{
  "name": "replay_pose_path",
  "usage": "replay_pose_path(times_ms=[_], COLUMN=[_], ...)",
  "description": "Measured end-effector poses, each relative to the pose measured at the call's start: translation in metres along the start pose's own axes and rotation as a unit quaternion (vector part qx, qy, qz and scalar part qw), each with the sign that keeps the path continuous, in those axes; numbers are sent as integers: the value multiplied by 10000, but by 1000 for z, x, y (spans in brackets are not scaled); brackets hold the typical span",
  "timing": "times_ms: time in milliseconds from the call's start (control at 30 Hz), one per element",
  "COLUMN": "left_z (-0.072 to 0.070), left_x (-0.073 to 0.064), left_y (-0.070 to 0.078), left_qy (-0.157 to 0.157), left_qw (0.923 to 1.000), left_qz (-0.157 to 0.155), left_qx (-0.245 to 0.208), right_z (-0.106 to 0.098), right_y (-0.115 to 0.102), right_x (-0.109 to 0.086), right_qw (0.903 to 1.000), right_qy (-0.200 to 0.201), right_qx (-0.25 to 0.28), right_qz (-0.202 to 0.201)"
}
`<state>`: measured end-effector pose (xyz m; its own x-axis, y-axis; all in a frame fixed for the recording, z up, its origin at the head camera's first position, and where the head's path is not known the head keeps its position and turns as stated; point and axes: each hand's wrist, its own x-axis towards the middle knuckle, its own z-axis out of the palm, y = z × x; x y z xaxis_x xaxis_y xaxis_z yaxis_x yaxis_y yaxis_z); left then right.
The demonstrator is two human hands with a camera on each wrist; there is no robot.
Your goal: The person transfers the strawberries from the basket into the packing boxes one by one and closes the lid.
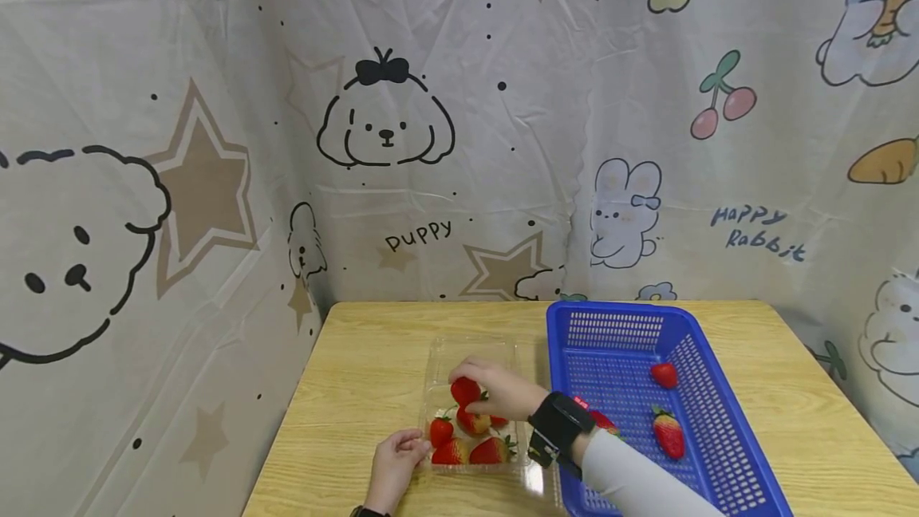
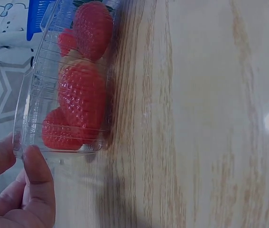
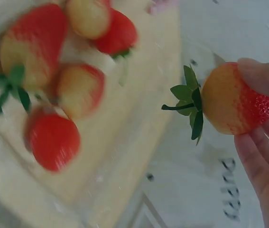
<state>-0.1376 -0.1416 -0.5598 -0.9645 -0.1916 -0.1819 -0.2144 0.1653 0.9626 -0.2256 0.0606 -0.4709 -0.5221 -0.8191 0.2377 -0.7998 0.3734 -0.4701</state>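
Observation:
In the head view, a clear plastic box (image 1: 435, 361) lies on the wooden table with several strawberries, among them a front-left strawberry (image 1: 450, 451) and a front-right strawberry (image 1: 491, 451). My left hand (image 1: 395, 465) is at the box's front left corner. Its thumb and finger pinch the thin clear rim (image 2: 23, 111), as the left wrist view shows. Over the box, my right hand (image 1: 506, 391) holds a strawberry (image 3: 231, 97) between thumb and fingers. That fruit is red at the tip and pale near its green leaves, which point away from the palm.
Right of the box stands a blue plastic basket (image 1: 623, 308) with slotted walls. Inside it lie a small strawberry (image 1: 664, 375), a longer strawberry (image 1: 668, 432) and another strawberry (image 1: 605, 421) partly hidden by my right wrist. A printed curtain (image 1: 459, 206) hangs behind the table (image 1: 345, 373).

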Motion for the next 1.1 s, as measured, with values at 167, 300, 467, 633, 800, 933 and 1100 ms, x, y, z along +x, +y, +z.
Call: replay_pose_path(times_ms=[167, 300, 467, 633, 800, 933, 1100], left_z=[0, 0, -1, -1, -1, -1, -1], left_x=[0, 1, 0, 0, 0, 1, 1], left_y=[-1, -2, -3, -3, -2, -1, -2], left_qy=[-44, -55, -63, -33, -7, -14, -42], left_qw=[10000, 10000, 9999, 10000, 10000, 10000, 10000], left_qz=[34, -15, 15, 22, -33, -56, -72], left_qx=[-57, -55, -100, -52, 3, -21, -25], right_z=[29, 44, 57, 67, 77, 78, 77], right_y=[3, 6, 9, 16, 25, 26, 24], right_x=[9, 11, 11, 9, 6, 5, 5], right_qw=[9969, 9919, 9863, 9809, 9774, 9763, 9746], right_qy=[-623, -1111, -1515, -1637, -1762, -1828, -1901], right_qx=[-460, -587, -613, -989, -1076, -1022, -1039], right_qz=[146, 206, 242, 362, 462, 554, 574])
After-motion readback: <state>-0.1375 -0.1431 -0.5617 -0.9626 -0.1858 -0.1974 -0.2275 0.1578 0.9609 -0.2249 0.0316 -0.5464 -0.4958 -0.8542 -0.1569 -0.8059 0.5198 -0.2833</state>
